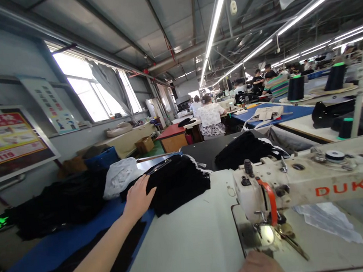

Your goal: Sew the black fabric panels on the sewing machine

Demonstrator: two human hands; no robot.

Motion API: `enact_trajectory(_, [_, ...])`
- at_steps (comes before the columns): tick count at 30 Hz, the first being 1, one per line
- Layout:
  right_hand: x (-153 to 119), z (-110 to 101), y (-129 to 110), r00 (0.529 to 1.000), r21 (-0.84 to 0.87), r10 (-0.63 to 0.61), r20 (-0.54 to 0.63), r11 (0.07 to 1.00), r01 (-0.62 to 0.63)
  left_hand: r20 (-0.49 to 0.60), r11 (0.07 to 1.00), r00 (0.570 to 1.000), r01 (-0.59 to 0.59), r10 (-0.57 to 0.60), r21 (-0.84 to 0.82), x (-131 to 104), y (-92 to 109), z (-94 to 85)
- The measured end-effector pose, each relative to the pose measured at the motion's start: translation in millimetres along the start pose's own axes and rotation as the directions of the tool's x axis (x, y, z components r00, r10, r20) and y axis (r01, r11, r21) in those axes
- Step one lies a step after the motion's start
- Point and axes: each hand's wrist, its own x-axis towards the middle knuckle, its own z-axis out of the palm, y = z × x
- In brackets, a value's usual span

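My left hand [139, 199] reaches out to the left and lies on the near edge of a stack of black fabric pieces [181, 181], thumb spread away from the fingers. My right hand [262, 268] is low at the bottom edge, just in front of the needle area of a white sewing machine [290, 185]. Its fingers are curled in, and a bit of whitish material shows beside them; what they hold is mostly hidden. The machine's lamp lights the needle plate. Thread snips or similar metal tool [295, 245] lie right of the needle.
A second black fabric pile [247, 148] lies behind the machine. Left are a white bundle [121, 177], black bags [62, 202] and a blue surface [51, 258]. A translucent sheet [330, 222] sits under the machine arm. Thread cones [296, 88] stand right; a person [210, 115] sits ahead.
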Motion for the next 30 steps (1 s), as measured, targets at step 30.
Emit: enact_trajectory(30, [10, -37, -38, 0.974, 0.131, 0.214, 0.079, 0.966, -0.223, -0.253, 0.980, 0.954, -0.121, 0.159, 0.159, -110, -49, -76.4])
